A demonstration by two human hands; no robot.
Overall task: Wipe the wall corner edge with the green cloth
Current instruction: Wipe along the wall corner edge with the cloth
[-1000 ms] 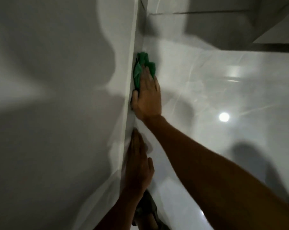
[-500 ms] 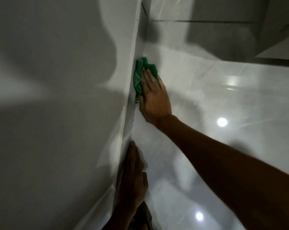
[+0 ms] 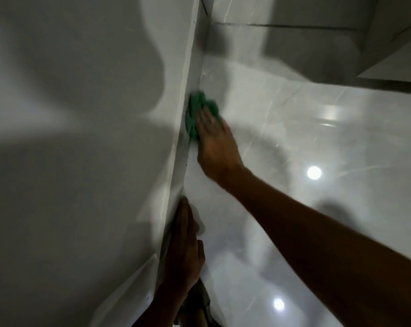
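Observation:
A crumpled green cloth (image 3: 196, 113) is pressed against the narrow white wall corner edge (image 3: 185, 128), which runs from top centre down to the bottom. My right hand (image 3: 215, 147) lies flat over the cloth with fingers extended, holding it against the side face of the edge; the hand is blurred. Lower down, my left hand (image 3: 184, 253) rests flat against the same edge, fingers together and pointing up, with nothing in it.
A plain white wall (image 3: 77, 161) fills the left half. Glossy grey marble floor tiles (image 3: 317, 142) with bright light reflections spread to the right. A dark step or ledge (image 3: 388, 83) sits at the upper right.
My right hand and the green cloth have slid along the corner edge, away from my left hand. The left hand has stayed flat on the edge lower down.

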